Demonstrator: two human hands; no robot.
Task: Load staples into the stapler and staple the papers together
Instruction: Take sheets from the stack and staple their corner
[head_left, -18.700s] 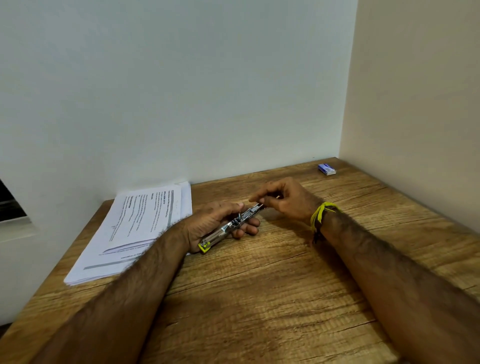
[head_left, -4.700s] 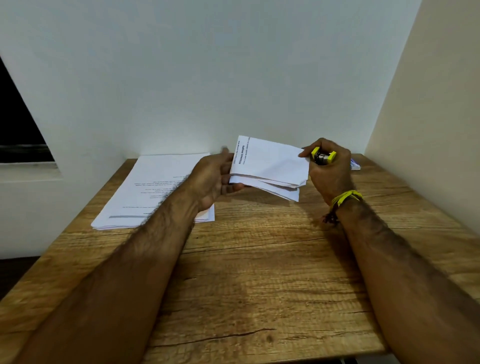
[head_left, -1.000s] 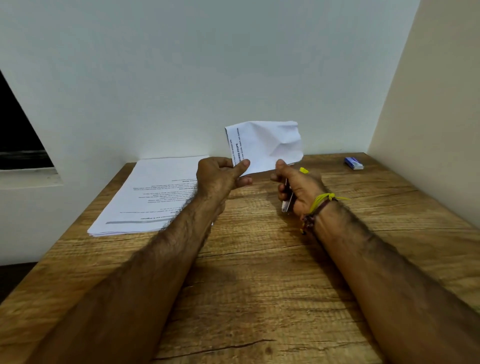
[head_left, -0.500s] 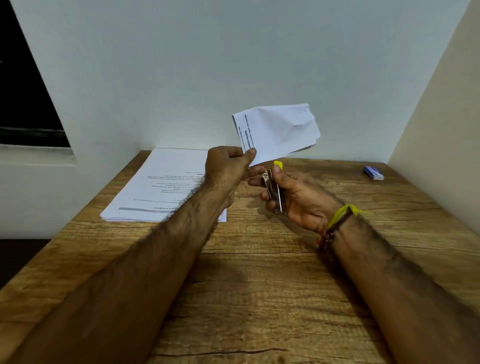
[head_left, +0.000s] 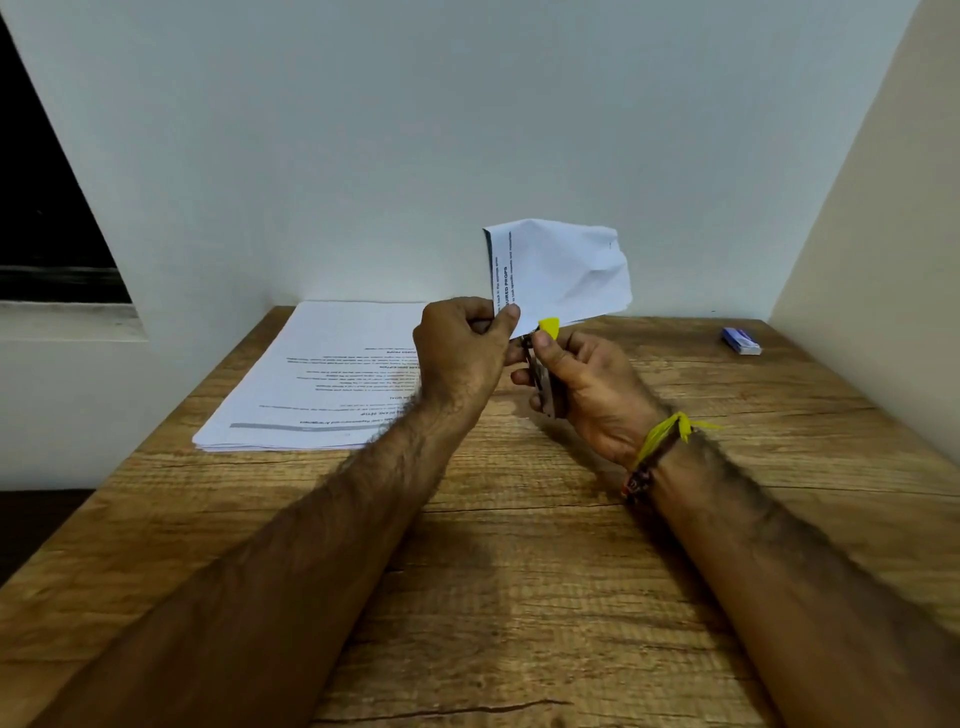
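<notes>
My left hand (head_left: 460, 353) pinches the lower left corner of a small bundle of printed papers (head_left: 558, 273), which stands upright above the table. Close beside it, my right hand (head_left: 587, 384) grips a small metal stapler (head_left: 543, 384) with a yellow tip, held on end. The yellow tip touches the bottom edge of the papers next to my left thumb. A larger stack of printed sheets (head_left: 322, 379) lies flat on the wooden table (head_left: 519, 571) at the left.
A small blue and white staple box (head_left: 741, 341) lies at the back right of the table. White walls close the back and right side. A dark window opening is at the far left.
The stapler's yellow tip has come up to the bottom edge of the papers beside my left thumb. Both hands keep their hold, and the view has shifted slightly.
</notes>
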